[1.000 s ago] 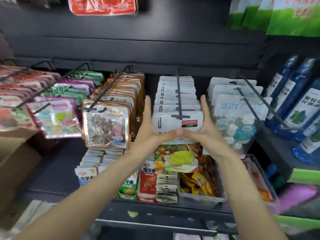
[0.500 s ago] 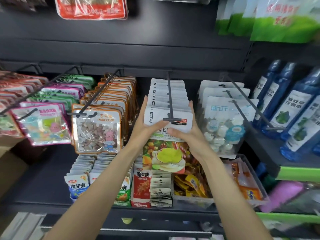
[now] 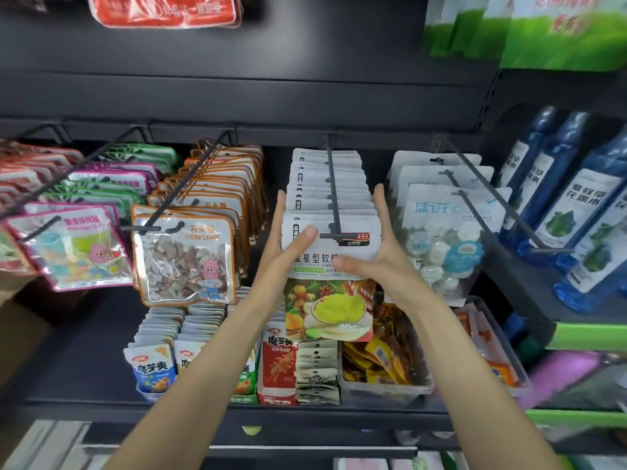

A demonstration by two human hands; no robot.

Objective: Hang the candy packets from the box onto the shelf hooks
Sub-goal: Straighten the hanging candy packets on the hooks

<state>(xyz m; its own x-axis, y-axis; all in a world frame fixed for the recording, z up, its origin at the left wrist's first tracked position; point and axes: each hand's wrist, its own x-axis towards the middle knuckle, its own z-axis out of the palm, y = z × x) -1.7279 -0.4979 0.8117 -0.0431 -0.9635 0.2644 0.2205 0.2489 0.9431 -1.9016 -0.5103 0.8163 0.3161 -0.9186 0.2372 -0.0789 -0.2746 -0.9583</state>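
A row of white candy packets (image 3: 328, 184) with fruit pictures hangs on a black shelf hook (image 3: 333, 195) in the middle of the shelf. My left hand (image 3: 285, 245) clasps the row's left side, thumb across the face of the front packet (image 3: 330, 290). My right hand (image 3: 383, 256) clasps the right side, thumb pressed on the front packet's lower white band. The fingers of both hands reach back along the sides of the stack. The box is only an edge of brown cardboard (image 3: 17, 320) at far left.
Stone candy packets (image 3: 185, 259) and pink-edged packets (image 3: 73, 245) hang on hooks to the left; white mint packets (image 3: 444, 239) hang to the right. Blue bottles (image 3: 573, 212) stand far right. Snack packs and a clear bin (image 3: 386, 368) fill the shelf below.
Both hands have gone from open palms in front of the row to clasping its sides, pressing the packets together. The camera has come closer to the shelf.
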